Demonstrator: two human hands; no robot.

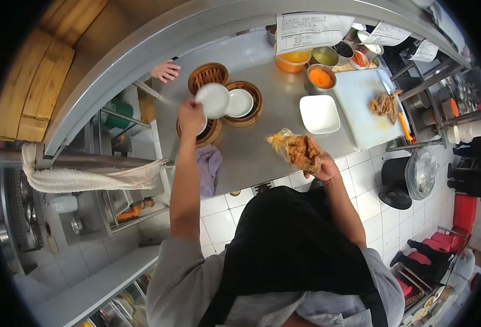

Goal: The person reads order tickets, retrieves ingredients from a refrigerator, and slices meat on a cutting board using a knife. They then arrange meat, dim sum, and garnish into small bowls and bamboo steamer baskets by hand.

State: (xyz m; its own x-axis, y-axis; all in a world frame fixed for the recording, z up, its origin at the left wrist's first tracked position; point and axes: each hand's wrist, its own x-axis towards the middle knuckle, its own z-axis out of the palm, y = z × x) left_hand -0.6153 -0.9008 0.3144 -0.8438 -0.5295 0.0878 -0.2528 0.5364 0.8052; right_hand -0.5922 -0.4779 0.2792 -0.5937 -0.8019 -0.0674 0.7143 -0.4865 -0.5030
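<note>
My left hand (190, 114) pinches the rim of a small white plate (213, 100), tilted over the bamboo steamers. One round bamboo steamer (208, 72) at the back has a slatted inside. Another steamer (258, 113) holds a white dish (240, 102). A third steamer (212, 134) lies partly under my left hand and forearm, with part of a white dish showing in it. My right hand (323, 165) grips a clear plastic bag (292, 147) of browned, fried-looking food above the counter's front edge.
Another person's hand (165, 71) rests at the counter's far left edge. A purple cloth (209, 169) lies by the steamers. A square white bowl (320, 114), sauce tubs (320, 78) and a white cutting board (360, 117) with meat (383, 104) and an orange-handled knife (405, 126) stand right.
</note>
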